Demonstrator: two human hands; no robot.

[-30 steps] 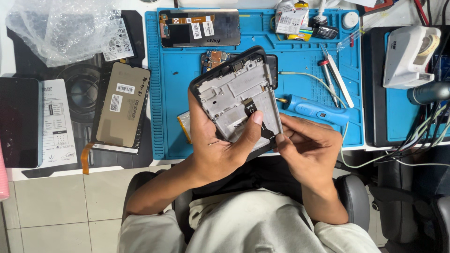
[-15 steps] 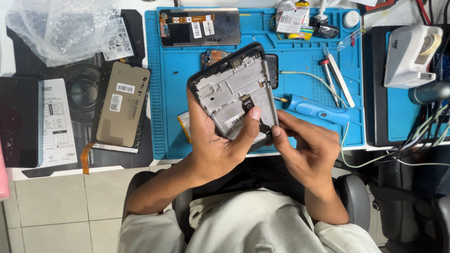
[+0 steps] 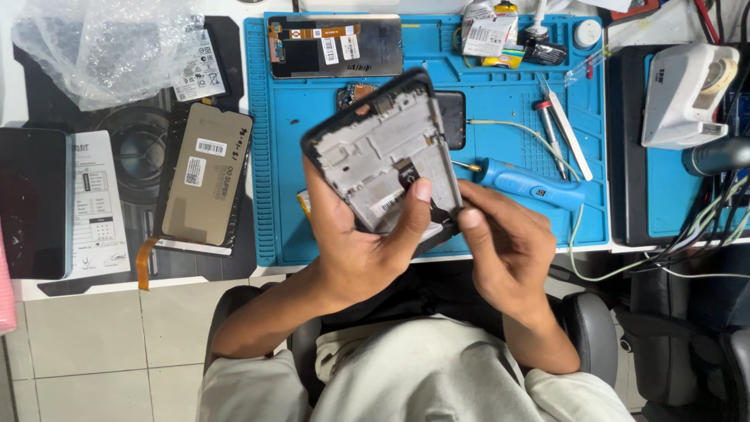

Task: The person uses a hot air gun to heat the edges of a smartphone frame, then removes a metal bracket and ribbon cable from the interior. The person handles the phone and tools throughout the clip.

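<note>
- Your left hand has its grip clamped on the opened phone frame, held tilted above the blue mat; a slip would drop it.
- Your right hand pinches the frame's lower edge; prying hard there could tear the flex.

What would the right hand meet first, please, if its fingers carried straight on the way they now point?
The right hand points up and to the left, fingertips already at the lower edge of the opened phone frame held in the left hand. It would press into that frame first, close by the left thumb, though depth is unclear.
</note>
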